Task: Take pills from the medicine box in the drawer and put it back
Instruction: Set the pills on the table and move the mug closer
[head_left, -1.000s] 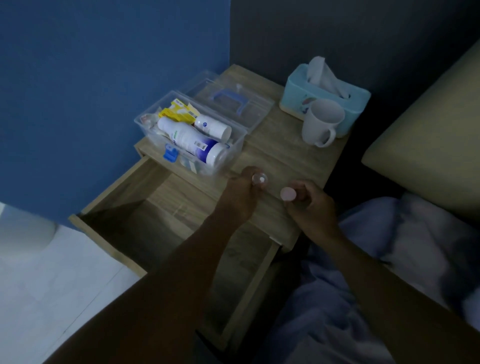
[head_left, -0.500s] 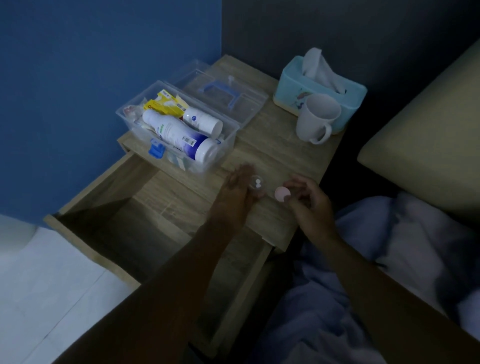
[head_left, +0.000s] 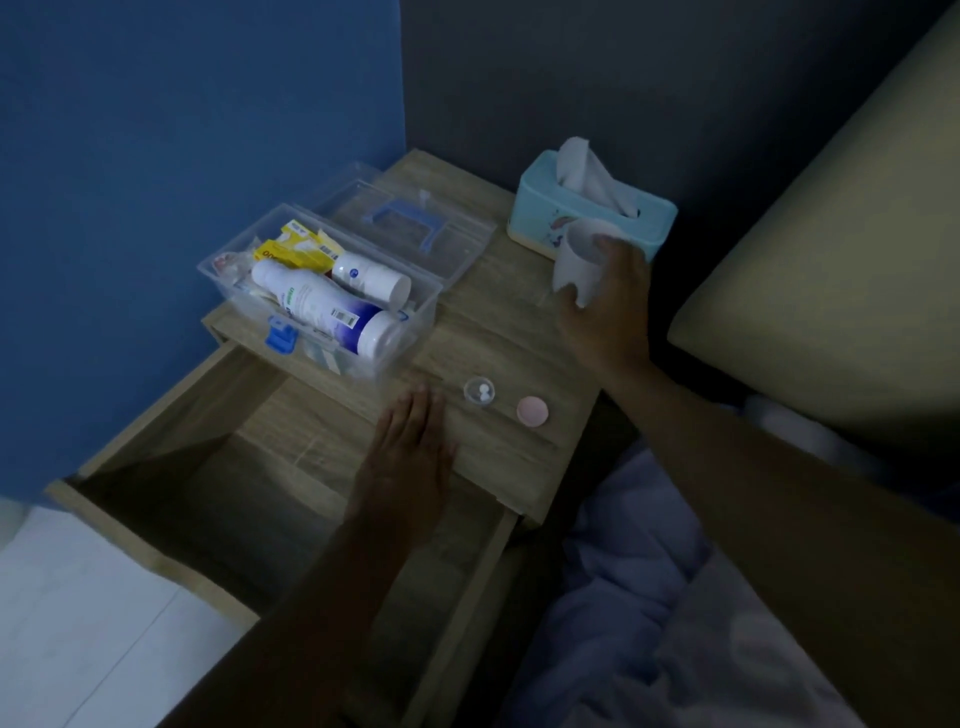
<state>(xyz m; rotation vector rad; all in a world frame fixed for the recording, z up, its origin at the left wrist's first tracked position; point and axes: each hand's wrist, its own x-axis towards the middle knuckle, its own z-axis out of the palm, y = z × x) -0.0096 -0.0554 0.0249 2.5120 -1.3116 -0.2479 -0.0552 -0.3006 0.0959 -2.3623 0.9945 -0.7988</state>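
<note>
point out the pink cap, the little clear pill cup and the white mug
pink cap (head_left: 532, 411): head view, middle of its top
clear pill cup (head_left: 479, 391): head view, its centre, by the two pills
white mug (head_left: 575, 265): head view, bare side wall

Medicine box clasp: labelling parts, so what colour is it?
Blue, on the clear medicine box; the clasp shows in the head view.

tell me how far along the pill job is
Done: the medicine box is out on the nightstand, lid off, and two pills sit in a small open container beside its pink cap. In hand: the right hand grips the white cup; the left hand lies flat. Left: closing the box and returning it to the open drawer.
</note>
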